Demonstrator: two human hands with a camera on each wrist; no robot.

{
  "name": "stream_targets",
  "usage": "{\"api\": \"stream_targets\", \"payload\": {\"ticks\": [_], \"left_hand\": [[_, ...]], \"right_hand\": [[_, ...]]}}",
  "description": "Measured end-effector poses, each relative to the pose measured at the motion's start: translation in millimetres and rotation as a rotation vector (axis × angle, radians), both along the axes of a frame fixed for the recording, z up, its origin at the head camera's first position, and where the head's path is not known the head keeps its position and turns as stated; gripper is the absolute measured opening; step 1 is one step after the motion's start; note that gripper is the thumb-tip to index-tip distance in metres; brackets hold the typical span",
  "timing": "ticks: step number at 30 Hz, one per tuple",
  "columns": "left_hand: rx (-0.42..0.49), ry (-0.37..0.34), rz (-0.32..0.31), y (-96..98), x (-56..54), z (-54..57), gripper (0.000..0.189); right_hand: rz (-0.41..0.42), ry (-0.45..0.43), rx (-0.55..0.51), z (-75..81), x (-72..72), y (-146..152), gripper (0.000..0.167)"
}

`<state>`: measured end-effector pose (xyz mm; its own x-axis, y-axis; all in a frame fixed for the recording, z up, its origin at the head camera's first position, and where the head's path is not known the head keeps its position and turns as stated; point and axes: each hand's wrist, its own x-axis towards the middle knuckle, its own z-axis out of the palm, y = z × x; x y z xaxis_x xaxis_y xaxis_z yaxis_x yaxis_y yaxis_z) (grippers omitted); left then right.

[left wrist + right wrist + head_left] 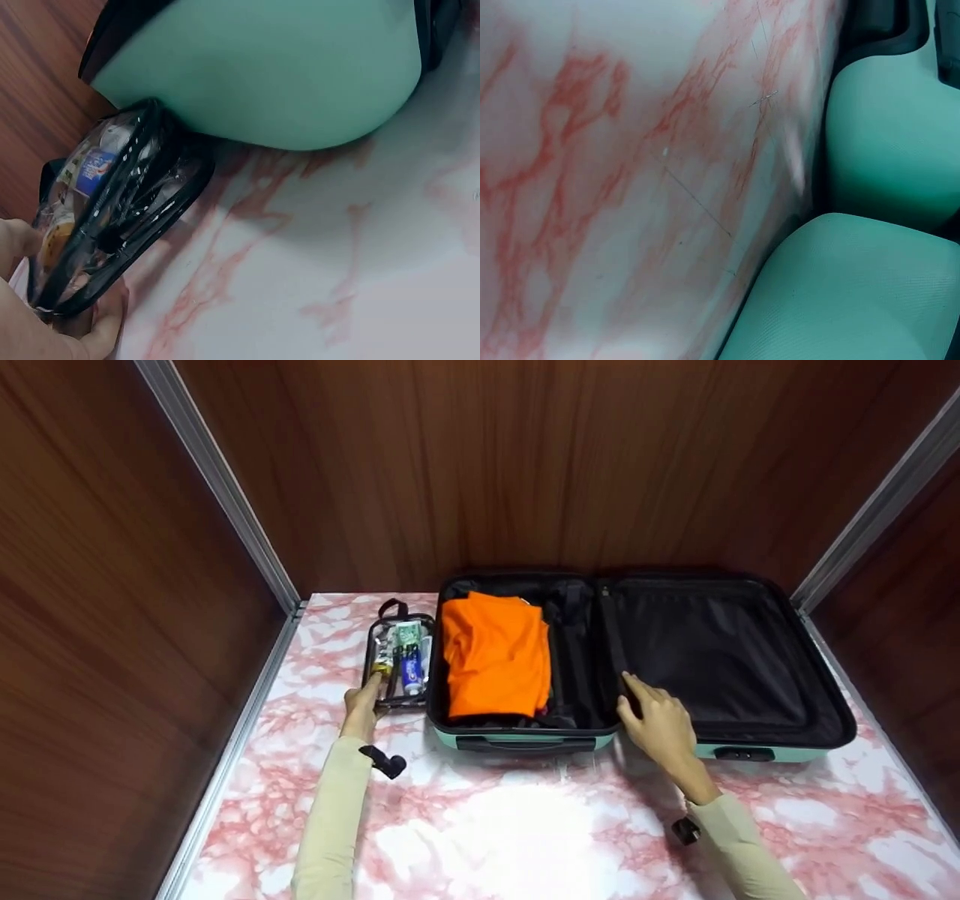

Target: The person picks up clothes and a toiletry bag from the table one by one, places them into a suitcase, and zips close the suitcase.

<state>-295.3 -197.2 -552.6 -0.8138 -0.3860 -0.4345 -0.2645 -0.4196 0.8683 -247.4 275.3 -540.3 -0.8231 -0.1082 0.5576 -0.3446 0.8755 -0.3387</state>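
Note:
A clear toiletry bag [416, 701] with black trim lies left of the open suitcase [525, 730]. Through its plastic show a blue-and-white tube [412, 671] and other small items. My left hand [361, 706] grips the bag's near left corner; in the left wrist view the thumb lies on top and fingers curl beneath it. Over the middle of the suitcase's near edge, my right hand [660, 725] rests with loosely bent fingers by the hinge; the right wrist view does not show it. An orange folded cloth [495, 656] lies in the left half of the suitcase.
The mint-green suitcase's right half [712, 652] lies flat with a black lining. Everything rests on a pink-and-white marbled table [435, 840]. Dark wood-grain panels [487, 472] stand behind and on both sides, with metal posts at the corners.

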Motion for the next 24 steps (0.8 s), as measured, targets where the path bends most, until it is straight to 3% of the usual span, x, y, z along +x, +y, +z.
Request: {"api": "stream_targets", "payload": {"ticks": [4,10,16,24], "left_hand": [[-0.017,0.009,-0.018,-2.8,-0.6,-6.6,0.021],[-0.071,-0.013,-0.102,-6.2,-3.8,-8.9,0.032],[-0.022,0.003,-0.131,-10.0,-4.9,-6.1,0.042],[-0.033,0.026,-0.030,-16.6,-1.6,-4.6,0.028]], "right_hand": [[-0.004,-0.004,0.001,-0.2,0.6,0,0.042],[0.004,0.005,0.011,-0.3,0.3,0,0.042],[0.007,0.010,0.009,0.1,-0.2,0,0.042],[-0.002,0.003,0.015,-0.4,0.1,0,0.042]]}}
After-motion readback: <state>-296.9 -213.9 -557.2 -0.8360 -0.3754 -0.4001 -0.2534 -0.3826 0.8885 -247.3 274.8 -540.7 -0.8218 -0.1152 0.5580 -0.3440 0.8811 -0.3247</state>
